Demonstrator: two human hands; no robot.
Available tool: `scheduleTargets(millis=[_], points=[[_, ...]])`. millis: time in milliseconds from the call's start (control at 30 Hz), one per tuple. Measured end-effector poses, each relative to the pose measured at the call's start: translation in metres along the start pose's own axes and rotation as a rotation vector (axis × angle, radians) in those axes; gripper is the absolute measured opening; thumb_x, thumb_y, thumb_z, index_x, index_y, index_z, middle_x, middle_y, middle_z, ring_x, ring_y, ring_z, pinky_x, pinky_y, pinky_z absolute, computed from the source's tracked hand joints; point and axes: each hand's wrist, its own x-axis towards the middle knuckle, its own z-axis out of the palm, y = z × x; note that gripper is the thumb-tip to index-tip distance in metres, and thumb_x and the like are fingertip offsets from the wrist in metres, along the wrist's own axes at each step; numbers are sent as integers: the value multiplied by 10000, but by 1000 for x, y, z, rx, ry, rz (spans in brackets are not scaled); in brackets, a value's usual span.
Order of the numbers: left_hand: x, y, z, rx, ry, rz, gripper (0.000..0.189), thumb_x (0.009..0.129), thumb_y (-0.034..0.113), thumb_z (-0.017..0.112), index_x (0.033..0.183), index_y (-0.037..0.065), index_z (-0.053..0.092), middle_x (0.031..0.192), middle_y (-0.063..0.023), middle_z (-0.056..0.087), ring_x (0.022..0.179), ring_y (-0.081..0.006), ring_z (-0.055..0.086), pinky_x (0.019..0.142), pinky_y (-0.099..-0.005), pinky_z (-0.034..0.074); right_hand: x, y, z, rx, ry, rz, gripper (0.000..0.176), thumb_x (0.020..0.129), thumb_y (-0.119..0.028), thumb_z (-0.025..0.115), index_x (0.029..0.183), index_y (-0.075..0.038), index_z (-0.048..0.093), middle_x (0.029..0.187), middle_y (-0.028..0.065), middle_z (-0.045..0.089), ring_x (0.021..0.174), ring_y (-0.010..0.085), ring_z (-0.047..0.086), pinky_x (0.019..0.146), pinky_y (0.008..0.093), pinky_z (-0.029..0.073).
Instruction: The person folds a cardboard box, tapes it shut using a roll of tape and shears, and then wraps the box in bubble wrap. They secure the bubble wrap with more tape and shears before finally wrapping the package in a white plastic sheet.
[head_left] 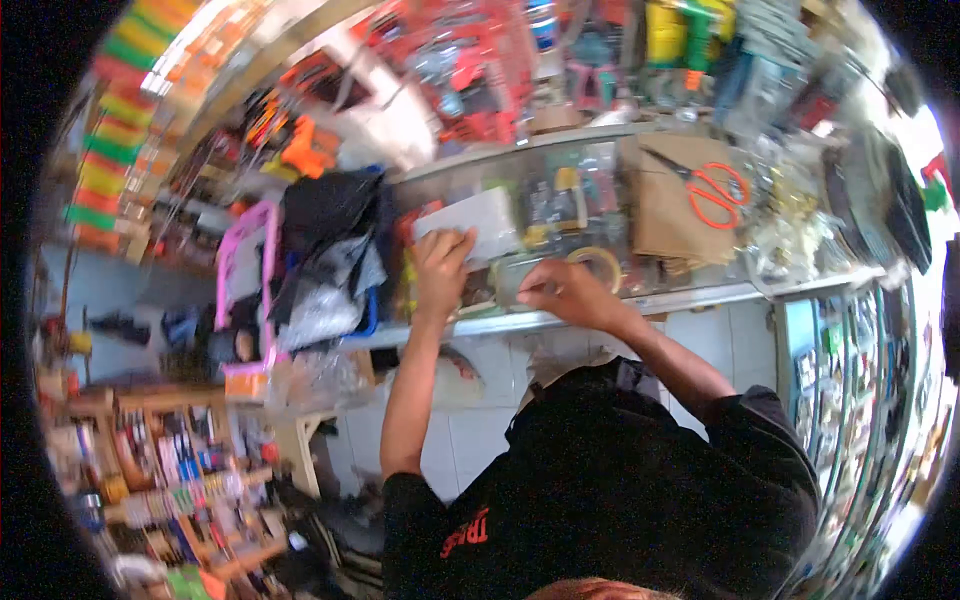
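My left hand (441, 268) is over the lower left edge of a flat white pack (485, 222) on the glass counter, its fingers curled against it. To the right, my right hand (572, 294) is closed, with thumb and fingertips brought together near the counter's front edge. Whatever may be between those fingertips is too blurred to make out. Just behind the right hand lies a roll of tape (606, 266). Scissors with orange handles (718, 195) rest on a stack of brown cardboard or paper (668, 222) farther right.
Black and grey plastic bags (330, 225) are heaped left of the counter, beside a pink frame (226, 262). Clear plastic packets (795, 215) lie at its right end. Packaged goods (470, 60) hang behind. Shelves (190, 490) stand lower left, and a glass cabinet (850, 370) lower right.
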Motion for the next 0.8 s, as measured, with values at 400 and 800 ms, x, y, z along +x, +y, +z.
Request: scheduleTargets(millis=[400, 800], points=[[33, -25, -3, -98, 78, 52, 352, 779, -93, 740, 1116, 1, 784, 806, -116, 551, 802, -319, 570, 728, -444, 473, -12, -15, -19, -9, 161, -41, 290, 986, -296, 733, 1018, -8, 732, 964, 142, 717, 897, 257, 720, 798, 397, 563], [39, 23, -53, -473, -358, -93, 96, 816, 19, 798, 902, -14, 770, 776, -138, 611, 696, -291, 604, 653, -401, 458, -20, -52, -15, -59, 375, -142, 607, 898, -220, 831, 1383, -46, 512, 1408, 175, 508, 1373, 334, 491, 1119, 440, 430]])
